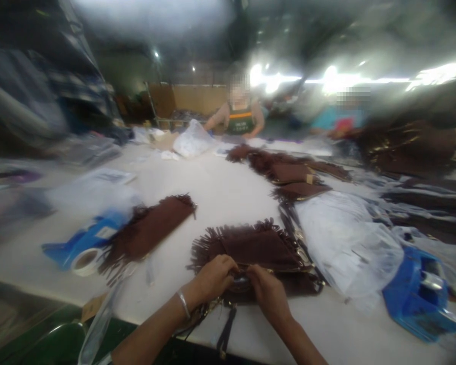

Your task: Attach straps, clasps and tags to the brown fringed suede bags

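A dark brown fringed suede bag (pixel 256 249) lies on the white table (pixel 220 190) right in front of me. My left hand (pixel 213 278), with a silver bangle on the wrist, is curled with its fingers pinched at the bag's near edge. My right hand (pixel 268 291) is closed on the same edge, the two hands almost touching around a small dark part of the bag. A black strap (pixel 228 329) hangs from the bag over the table's front edge. The whole picture is smeared by motion.
A second brown fringed piece (pixel 150 228) lies left of the bag, beside a blue tape dispenser (pixel 85 248). Clear plastic bags (pixel 345 243) and another blue dispenser (pixel 421 294) sit at right. More brown bags (pixel 289 172) lie farther back. Two people sit across the table.
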A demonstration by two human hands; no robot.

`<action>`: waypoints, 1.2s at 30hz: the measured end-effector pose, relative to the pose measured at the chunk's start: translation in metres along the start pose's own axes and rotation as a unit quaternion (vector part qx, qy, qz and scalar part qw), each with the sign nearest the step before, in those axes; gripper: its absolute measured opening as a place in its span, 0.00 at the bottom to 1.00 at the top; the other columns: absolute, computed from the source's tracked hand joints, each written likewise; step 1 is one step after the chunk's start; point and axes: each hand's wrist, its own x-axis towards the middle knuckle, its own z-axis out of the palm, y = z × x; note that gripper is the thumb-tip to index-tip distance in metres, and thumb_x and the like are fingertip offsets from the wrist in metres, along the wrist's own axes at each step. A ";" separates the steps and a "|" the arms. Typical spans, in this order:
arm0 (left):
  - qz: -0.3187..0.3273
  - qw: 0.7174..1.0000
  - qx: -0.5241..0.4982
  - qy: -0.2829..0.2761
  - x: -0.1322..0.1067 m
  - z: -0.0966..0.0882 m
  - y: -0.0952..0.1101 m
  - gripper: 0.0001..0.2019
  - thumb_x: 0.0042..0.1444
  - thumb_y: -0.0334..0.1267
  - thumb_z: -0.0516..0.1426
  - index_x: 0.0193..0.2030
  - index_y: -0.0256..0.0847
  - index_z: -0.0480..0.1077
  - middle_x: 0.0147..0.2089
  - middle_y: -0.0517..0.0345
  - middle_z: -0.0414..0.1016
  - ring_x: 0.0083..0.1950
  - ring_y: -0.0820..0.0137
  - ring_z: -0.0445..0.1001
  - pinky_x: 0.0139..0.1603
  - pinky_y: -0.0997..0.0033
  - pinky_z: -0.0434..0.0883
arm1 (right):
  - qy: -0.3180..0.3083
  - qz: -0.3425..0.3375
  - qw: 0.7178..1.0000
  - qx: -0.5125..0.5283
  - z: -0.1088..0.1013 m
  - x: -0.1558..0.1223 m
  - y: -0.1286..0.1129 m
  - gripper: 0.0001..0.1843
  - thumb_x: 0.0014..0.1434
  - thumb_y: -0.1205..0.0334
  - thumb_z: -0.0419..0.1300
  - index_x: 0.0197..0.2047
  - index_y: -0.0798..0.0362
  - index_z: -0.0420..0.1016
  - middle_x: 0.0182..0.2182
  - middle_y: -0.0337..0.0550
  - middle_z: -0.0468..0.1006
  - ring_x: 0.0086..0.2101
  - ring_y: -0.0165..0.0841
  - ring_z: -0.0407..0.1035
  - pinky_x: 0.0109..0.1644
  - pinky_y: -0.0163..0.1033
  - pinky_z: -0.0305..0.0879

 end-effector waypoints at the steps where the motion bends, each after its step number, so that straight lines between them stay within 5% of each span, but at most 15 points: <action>1: -0.006 1.000 0.003 -0.007 0.001 0.000 0.000 0.13 0.54 0.31 0.55 0.47 0.43 0.67 0.48 0.56 0.70 0.51 0.65 0.66 0.53 0.66 0.64 | 0.001 0.006 1.000 0.009 0.000 0.000 -0.001 0.12 0.66 0.65 0.47 0.40 0.49 0.71 0.33 0.40 0.77 0.33 0.32 0.72 0.38 0.33 0.62; 9: 0.005 0.997 0.076 -0.005 0.017 0.012 -0.001 0.15 0.54 0.24 0.48 0.45 0.40 0.67 0.43 0.52 0.73 0.47 0.63 0.69 0.48 0.65 0.65 | 0.001 0.010 1.000 0.024 0.001 0.006 -0.003 0.10 0.65 0.64 0.48 0.38 0.49 0.70 0.32 0.38 0.77 0.33 0.31 0.72 0.38 0.31 0.61; 20: -0.060 0.976 -0.207 0.026 0.040 0.010 -0.045 0.15 0.43 0.23 0.53 0.38 0.39 0.71 0.36 0.60 0.75 0.40 0.68 0.71 0.41 0.72 0.64 | -0.056 0.019 0.987 -0.152 -0.003 0.024 -0.020 0.12 0.64 0.67 0.49 0.36 0.48 0.72 0.34 0.38 0.73 0.30 0.27 0.68 0.30 0.31 0.52; 36: -0.088 0.955 -0.271 0.077 0.026 0.015 -0.034 0.13 0.42 0.25 0.52 0.35 0.41 0.71 0.34 0.62 0.74 0.39 0.69 0.71 0.41 0.72 0.63 | -0.102 0.026 0.973 -0.207 0.004 0.024 -0.018 0.13 0.62 0.70 0.49 0.38 0.47 0.72 0.36 0.38 0.74 0.30 0.27 0.70 0.28 0.34 0.48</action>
